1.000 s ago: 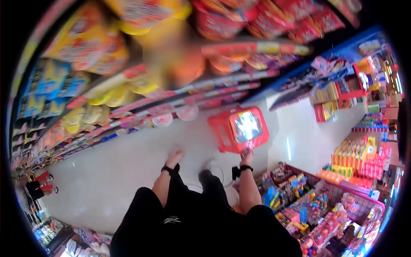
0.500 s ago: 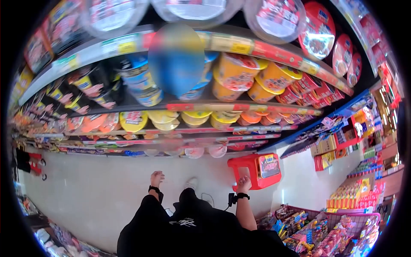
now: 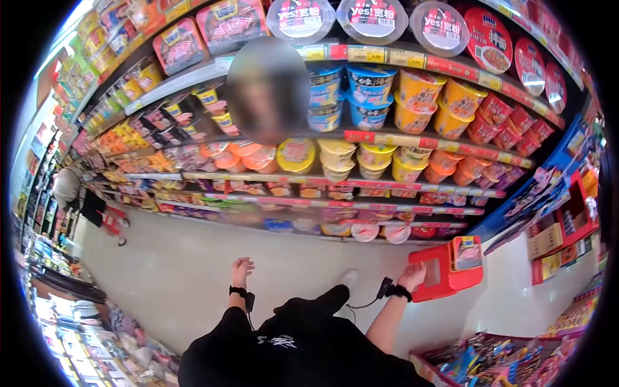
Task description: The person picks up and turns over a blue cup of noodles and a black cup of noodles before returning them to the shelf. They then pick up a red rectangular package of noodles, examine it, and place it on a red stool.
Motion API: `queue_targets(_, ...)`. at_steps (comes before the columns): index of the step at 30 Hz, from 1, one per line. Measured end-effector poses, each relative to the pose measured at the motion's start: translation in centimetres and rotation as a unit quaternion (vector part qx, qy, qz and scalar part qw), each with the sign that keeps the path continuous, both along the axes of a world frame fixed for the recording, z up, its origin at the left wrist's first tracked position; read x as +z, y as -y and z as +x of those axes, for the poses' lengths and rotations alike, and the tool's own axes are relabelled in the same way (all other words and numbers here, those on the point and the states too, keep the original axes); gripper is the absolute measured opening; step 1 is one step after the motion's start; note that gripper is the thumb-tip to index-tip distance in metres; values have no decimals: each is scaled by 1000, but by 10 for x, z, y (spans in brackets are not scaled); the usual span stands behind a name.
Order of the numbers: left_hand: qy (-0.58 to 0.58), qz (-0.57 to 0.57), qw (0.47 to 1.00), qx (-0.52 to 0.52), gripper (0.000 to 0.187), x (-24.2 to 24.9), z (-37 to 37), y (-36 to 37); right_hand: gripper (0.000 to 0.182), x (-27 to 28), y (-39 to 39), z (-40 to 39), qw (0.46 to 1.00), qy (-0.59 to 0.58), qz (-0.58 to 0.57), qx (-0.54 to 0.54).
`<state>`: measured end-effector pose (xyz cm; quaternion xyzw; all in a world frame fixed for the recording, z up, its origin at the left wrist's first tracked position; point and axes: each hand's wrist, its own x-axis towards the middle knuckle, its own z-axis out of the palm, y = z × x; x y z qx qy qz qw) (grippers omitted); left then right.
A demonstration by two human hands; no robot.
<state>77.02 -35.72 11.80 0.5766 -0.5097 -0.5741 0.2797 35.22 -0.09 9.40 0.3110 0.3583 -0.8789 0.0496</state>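
My left hand (image 3: 242, 271) hangs over the floor in front of the shelves, fingers loosely apart and nothing in it. Out to the right is my right hand (image 3: 412, 277), empty too, with its fingers slightly bent. In this view it overlaps the near left edge of a red plastic stool (image 3: 461, 282). On top of that stool sits a boxed instant meal (image 3: 467, 252) with a printed lid. Each wrist wears a black strap, and a cable runs from the right one.
Ahead, long shelves carry blue noodle cups (image 3: 370, 97), yellow noodle tubs (image 3: 416, 100) and round bowls (image 3: 373, 18). A wire basket of small packets (image 3: 490, 361) stands at lower right. Another person (image 3: 97, 206) is in the aisle at far left. Pale tiled floor (image 3: 174, 258) lies below.
The view has turned left, so the shelves and stool appear farther right. The right arm reaches out more to the side. More of the other person shows on the left.
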Motion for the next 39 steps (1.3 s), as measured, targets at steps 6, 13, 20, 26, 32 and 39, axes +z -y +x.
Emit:
queue_targets(6, -62, -114, 986, 104, 26, 64, 68, 8, 14, 88, 81, 30, 985, -122, 17, 121)
queue_targets(13, -73, -149, 980, 113, 22, 78, 112, 6, 11, 147, 133, 58, 952, -230, 7, 202)
queue_targets(20, -130, -177, 964, 153, 21, 102, 166, 57, 13, 216, 198, 122, 913, -325, -1, 247)
queue_targets(26, -162, -198, 949, 184, 18, 128, 211, 106, 11, 258, 285, 198, 868, -379, 12, 320)
queue_targets(32, -184, -182, 946, 195, 16, 110, 251, 140, 13, 294, 345, 273, 837, -434, 29, 333)
queue_targets(39, -156, -196, 950, 189, 15, 84, 285, 189, 12, 313, 388, 310, 805, -478, 61, 345)
